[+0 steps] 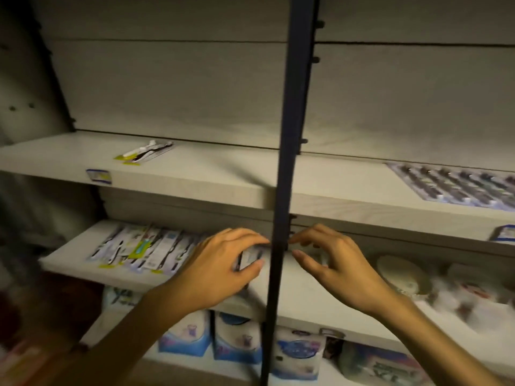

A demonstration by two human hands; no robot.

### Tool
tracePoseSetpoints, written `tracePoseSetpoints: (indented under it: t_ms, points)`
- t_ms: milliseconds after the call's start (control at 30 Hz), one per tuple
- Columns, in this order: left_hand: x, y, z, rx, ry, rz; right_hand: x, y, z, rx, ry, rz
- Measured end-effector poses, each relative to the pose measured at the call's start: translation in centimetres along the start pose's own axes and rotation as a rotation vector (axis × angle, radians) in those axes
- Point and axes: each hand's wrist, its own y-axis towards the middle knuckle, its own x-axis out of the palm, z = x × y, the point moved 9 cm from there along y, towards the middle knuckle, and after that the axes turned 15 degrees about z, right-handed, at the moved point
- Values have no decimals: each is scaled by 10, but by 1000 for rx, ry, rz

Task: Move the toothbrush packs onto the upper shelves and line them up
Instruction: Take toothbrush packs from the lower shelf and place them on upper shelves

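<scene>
Left hand [220, 263] grip pinches a flat glossy toothbrush pack [249, 257]; right hand [334, 263] curled, grip empty.

Matt pale wood-grain shelves [195, 188], a dark matt metal upright [289, 162], glossy plastic-fronted toothbrush packs [139, 247].

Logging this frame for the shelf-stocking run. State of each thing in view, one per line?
left hand: grips a toothbrush pack on the middle shelf
right hand: fingers curled beside the post, grip unclear
row of packs: flat, side by side on the middle shelf
single pack: flat, angled on the upper shelf
brush sheet: flat on the upper shelf, right
</scene>
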Motion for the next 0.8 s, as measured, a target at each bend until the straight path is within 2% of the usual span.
tracePoseSetpoints:
  t_ms: [300, 567, 800]
  points:
    - [-38, -50, -151, -151, 131, -34, 149, 1, -36, 48, 21, -186]
    - [-56, -57, -291, -264, 230, -6, 272, 31, -14, 91, -128, -280]
    - [-68, -49, -417, -385, 336, -67, 357, 73, 17, 152, -270, -314]
